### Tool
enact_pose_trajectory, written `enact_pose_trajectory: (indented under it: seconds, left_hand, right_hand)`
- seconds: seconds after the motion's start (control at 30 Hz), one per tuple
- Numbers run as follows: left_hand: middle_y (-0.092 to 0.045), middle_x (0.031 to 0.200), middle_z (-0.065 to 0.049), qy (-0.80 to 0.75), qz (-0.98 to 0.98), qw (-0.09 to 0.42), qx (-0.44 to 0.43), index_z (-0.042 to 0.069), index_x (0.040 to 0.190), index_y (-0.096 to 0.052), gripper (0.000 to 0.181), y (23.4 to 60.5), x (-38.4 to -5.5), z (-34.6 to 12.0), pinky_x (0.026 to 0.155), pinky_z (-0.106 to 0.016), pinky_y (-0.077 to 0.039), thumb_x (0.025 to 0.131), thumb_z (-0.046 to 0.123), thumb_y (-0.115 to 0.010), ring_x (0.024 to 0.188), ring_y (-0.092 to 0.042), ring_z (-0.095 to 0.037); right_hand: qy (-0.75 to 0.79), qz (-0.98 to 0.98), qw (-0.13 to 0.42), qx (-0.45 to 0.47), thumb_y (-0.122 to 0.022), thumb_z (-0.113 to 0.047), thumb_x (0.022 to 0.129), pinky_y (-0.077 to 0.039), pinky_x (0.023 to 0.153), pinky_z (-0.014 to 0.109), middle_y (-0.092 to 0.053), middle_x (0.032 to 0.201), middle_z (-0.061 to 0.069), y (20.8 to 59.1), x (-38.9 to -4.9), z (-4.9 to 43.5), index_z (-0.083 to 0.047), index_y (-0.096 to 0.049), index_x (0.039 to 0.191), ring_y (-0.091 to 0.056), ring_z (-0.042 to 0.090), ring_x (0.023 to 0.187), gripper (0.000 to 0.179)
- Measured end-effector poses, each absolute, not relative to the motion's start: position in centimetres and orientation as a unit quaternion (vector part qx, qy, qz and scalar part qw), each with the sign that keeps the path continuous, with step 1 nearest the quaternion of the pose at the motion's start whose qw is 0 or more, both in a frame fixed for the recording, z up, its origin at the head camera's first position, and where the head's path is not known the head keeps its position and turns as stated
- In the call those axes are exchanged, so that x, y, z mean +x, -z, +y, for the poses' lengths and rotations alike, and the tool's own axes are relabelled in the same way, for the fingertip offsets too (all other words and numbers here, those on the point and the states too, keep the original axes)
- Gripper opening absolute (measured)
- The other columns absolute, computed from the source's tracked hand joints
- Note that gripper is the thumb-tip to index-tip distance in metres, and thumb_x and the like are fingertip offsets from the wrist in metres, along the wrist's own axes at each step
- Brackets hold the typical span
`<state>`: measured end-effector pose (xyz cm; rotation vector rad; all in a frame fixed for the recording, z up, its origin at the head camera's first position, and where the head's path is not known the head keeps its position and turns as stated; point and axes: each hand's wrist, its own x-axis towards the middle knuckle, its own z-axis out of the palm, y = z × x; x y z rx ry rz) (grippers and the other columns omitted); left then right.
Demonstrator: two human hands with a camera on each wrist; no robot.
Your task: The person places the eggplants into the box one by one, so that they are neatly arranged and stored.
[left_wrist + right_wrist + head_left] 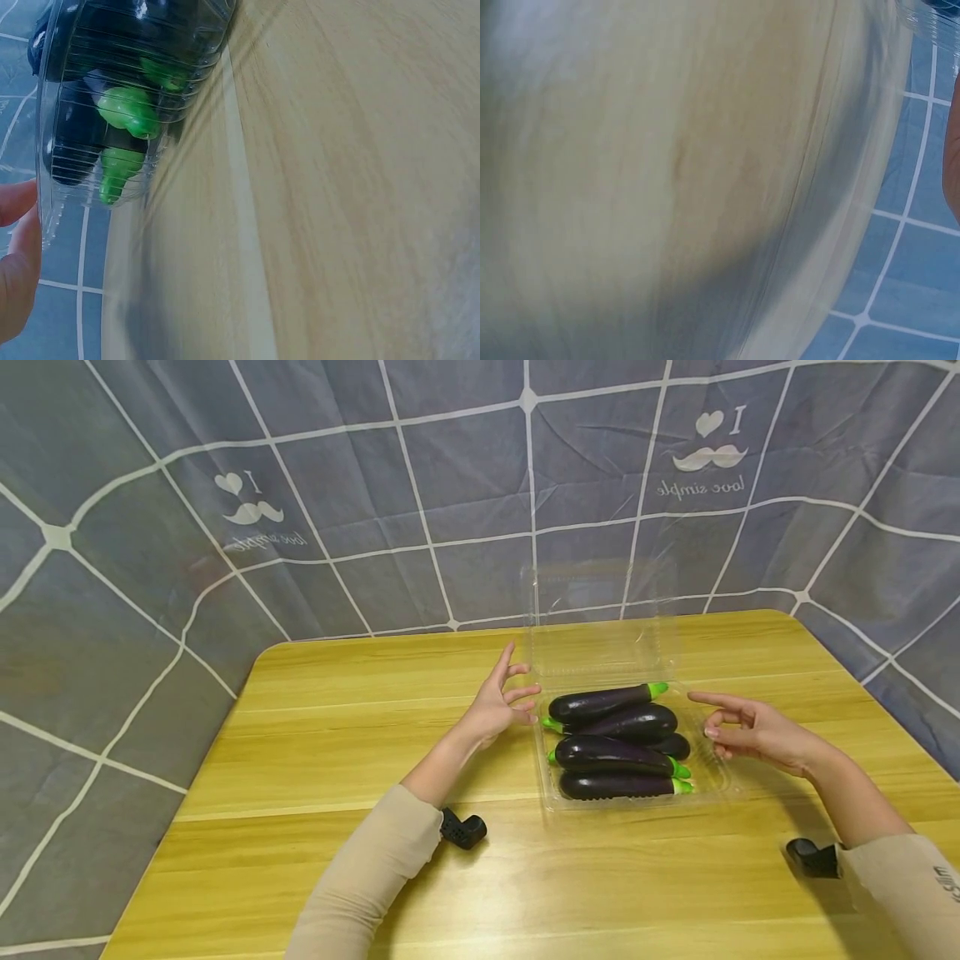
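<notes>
A clear plastic clamshell box lies on the table with its lid raised at the back. Several dark purple eggplants with bright green stems lie inside, one partly hidden under the others. At the box's left side is my left hand, fingers spread and fingertips right at the rim. The left wrist view shows fingers beside the ribbed wall, green stems behind it. Across the box, my right hand hovers by the right rim, index finger extended and the others loosely bent, holding nothing.
The yellow wood-grain table has rounded back corners. A grey curtain with white lines hangs close behind its far edge and at both sides. Black wrist devices stick out from both sleeves.
</notes>
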<state>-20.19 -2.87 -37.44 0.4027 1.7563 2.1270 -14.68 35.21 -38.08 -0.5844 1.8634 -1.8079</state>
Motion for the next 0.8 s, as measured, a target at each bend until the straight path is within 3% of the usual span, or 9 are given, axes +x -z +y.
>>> enact_pose_trajectory:
  seconds: [0.13, 0.3, 0.57, 0.8]
  left_hand:
    - [-0.023, 0.143, -0.021, -0.748, 0.624, 0.173, 0.143, 0.031, 0.15, -0.001, 0.118, 37.46, -20.17, -2.79, 0.092, -0.036, -0.047, 0.066, -0.037, -0.05, 0.125, -0.041, -0.038]
    - [-0.026, 0.139, -0.021, -0.735, 0.638, 0.167, 0.16, 0.024, 0.151, -0.012, 0.111, 37.59, -20.27, -2.74, 0.09, -0.034, -0.049, 0.066, -0.037, -0.049, 0.123, -0.042, -0.037]
    - [-0.029, 0.133, -0.018, -0.725, 0.643, 0.15, 0.198, 0.016, 0.147, -0.024, 0.098, 37.9, -20.11, -3.01, 0.096, -0.033, -0.044, 0.068, -0.035, -0.052, 0.123, -0.042, -0.035]
    - [-0.033, 0.13, -0.019, -0.73, 0.638, 0.144, 0.197, 0.004, 0.133, -0.031, 0.078, 37.99, -20.04, -2.98, 0.098, -0.036, -0.042, 0.068, -0.035, -0.052, 0.122, -0.042, -0.038]
  right_hand:
    - [0.662, 0.678, 0.239, -0.213, -0.041, 0.007, 0.096, -0.051, 0.061, 0.027, -0.057, 0.093, 0.004, 38.09, -14.67, 35.19, -0.021, -0.038, 0.141, -0.056, 0.012, 0.071, 0.053]
    - [0.661, 0.678, 0.238, -0.214, -0.041, 0.007, 0.096, -0.051, 0.061, 0.027, -0.057, 0.093, 0.004, 38.02, -14.65, 35.16, -0.02, -0.038, 0.141, -0.056, 0.011, 0.071, 0.053]
    - [0.667, 0.67, 0.242, -0.216, -0.04, 0.007, 0.096, -0.051, 0.061, 0.026, -0.057, 0.094, 0.004, 38.03, -14.65, 35.18, -0.021, -0.039, 0.141, -0.056, 0.011, 0.071, 0.053]
    - [0.673, 0.663, 0.247, -0.215, -0.04, 0.007, 0.096, -0.051, 0.062, 0.025, -0.057, 0.094, 0.004, 38.05, -14.61, 35.16, -0.021, -0.039, 0.141, -0.057, 0.011, 0.072, 0.053]
